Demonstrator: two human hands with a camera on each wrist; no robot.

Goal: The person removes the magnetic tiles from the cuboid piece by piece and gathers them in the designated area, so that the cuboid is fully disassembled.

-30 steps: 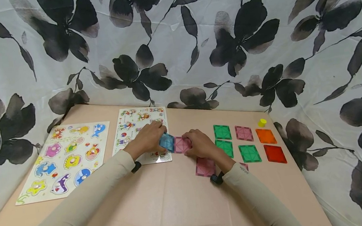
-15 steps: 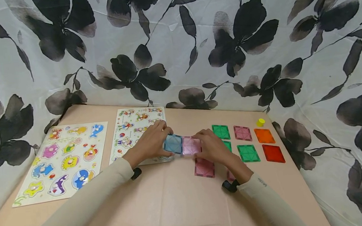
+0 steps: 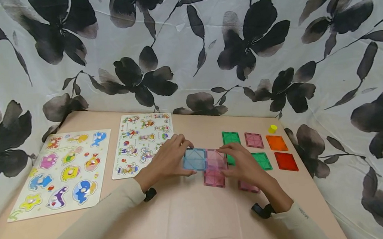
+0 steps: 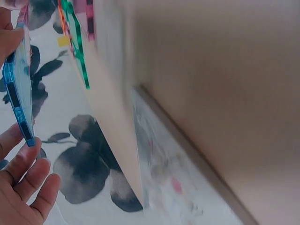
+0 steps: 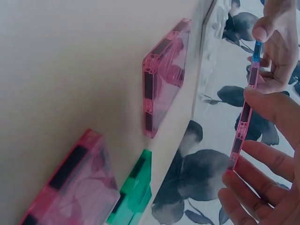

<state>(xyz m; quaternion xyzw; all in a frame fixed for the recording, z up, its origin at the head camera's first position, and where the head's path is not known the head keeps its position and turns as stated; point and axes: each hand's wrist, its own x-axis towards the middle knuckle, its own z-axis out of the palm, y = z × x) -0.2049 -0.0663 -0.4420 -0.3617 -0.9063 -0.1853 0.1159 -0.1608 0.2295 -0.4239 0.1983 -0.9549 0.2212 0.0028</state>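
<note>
A translucent blue magnetic tile (image 3: 195, 159) and a pink magnetic tile (image 3: 216, 158) meet edge to edge, held up off the table. My left hand (image 3: 167, 160) pinches the blue one by its left side, thumb on the near edge. On the other side, the pink one is pinched between the thumb and fingers of my right hand (image 3: 246, 166). The right wrist view shows the pair edge-on, the held pink tile (image 5: 243, 122) in line with the blue. Below them a second pink tile (image 3: 214, 180) lies on the table, and another pink tile (image 3: 248, 186) is partly behind my right hand.
Green tiles (image 3: 230, 137), a pink tile (image 3: 254, 140), an orange tile (image 3: 276, 143) and a red tile (image 3: 286, 161) lie to the right. Beyond them stands a small yellow cylinder (image 3: 272, 129). Two picture boards, one large (image 3: 60, 171) and one smaller (image 3: 139, 142), lie left.
Both hands have moved right and nearer with the joined blue and pink tiles, off the smaller picture board. The tiles now hang over the pink one on the table.
</note>
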